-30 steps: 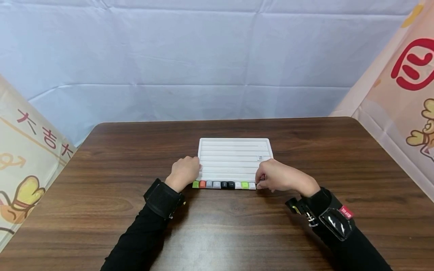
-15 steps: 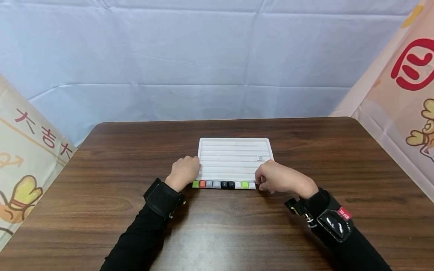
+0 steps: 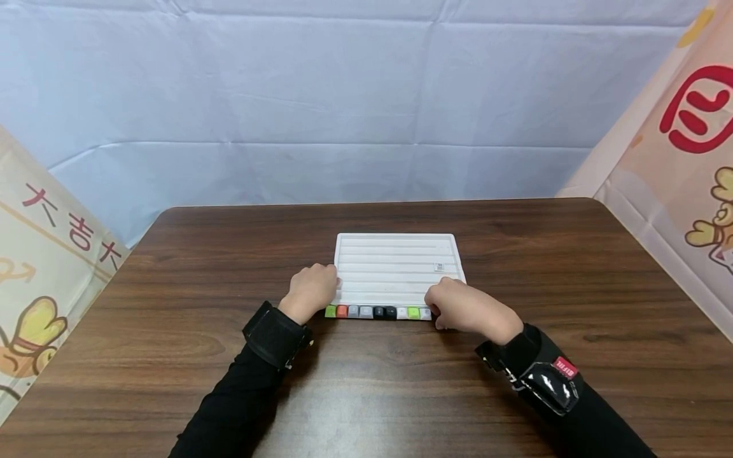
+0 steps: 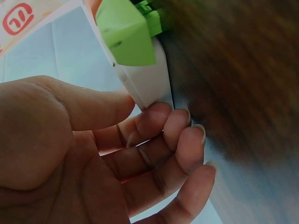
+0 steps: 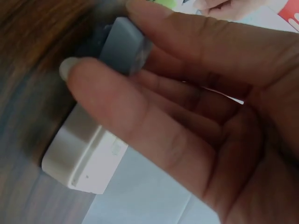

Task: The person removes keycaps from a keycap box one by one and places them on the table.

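A white tray (image 3: 397, 267) with stepped ridges lies on the table, a small label near its right side. Along its front edge runs a row of keycaps (image 3: 378, 313) in green, orange, grey, black and white. My left hand (image 3: 311, 289) grips the tray's left edge; in the left wrist view, thumb and fingertips meet on its white side, just below a green keycap (image 4: 128, 37). At the row's right end is my right hand (image 3: 472, 308). In the right wrist view, its thumb and index finger pinch a grey-looking keycap (image 5: 124, 44), partly covered by the finger.
The brown wooden table (image 3: 378, 394) extends on all sides of the tray. A pale blue cloth (image 3: 343, 95) hangs behind it. Printed banners stand at the left (image 3: 46, 286) and right (image 3: 681, 210). Black wrist straps with cameras sit on both forearms.
My right hand has shifted slightly left and towards the front, its wrist turning a little. The left hand, the tray and the visible keycaps have stayed in place.
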The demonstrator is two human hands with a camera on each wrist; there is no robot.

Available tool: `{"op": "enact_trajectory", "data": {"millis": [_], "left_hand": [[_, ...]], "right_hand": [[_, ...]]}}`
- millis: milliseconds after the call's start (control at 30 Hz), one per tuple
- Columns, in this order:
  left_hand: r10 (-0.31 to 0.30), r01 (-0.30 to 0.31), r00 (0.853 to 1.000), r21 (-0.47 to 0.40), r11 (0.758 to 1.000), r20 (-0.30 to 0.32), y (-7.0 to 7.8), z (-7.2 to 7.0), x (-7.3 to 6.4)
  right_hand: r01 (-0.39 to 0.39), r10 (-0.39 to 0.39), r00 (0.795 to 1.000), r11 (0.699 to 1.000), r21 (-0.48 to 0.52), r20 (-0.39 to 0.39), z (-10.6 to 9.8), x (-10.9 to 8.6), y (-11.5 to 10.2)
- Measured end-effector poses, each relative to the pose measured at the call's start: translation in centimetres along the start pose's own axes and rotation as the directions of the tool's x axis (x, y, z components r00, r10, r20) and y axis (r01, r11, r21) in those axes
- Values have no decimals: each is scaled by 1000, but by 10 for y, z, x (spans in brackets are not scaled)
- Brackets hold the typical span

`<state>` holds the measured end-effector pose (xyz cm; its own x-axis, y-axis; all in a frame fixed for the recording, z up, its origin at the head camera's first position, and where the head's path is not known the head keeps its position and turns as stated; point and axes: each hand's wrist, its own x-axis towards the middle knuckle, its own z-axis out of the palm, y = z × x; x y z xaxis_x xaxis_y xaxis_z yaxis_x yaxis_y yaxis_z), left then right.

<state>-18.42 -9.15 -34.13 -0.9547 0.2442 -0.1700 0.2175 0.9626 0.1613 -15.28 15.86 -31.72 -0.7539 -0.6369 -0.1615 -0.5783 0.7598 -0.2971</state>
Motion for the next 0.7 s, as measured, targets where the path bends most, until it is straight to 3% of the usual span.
{"op": "enact_trajectory", "data": {"millis": [367,700], "left_hand": [[-4,4,1000,9,1000,-1,0,0,-1],[-16,16,1000,27,1000,-2,1,-1,0]], "right_hand": [[-14,13,1000,999,-37,-22,4,0,-4],[-134,136,990,989,-55,22,-7,-6,-5]]}}
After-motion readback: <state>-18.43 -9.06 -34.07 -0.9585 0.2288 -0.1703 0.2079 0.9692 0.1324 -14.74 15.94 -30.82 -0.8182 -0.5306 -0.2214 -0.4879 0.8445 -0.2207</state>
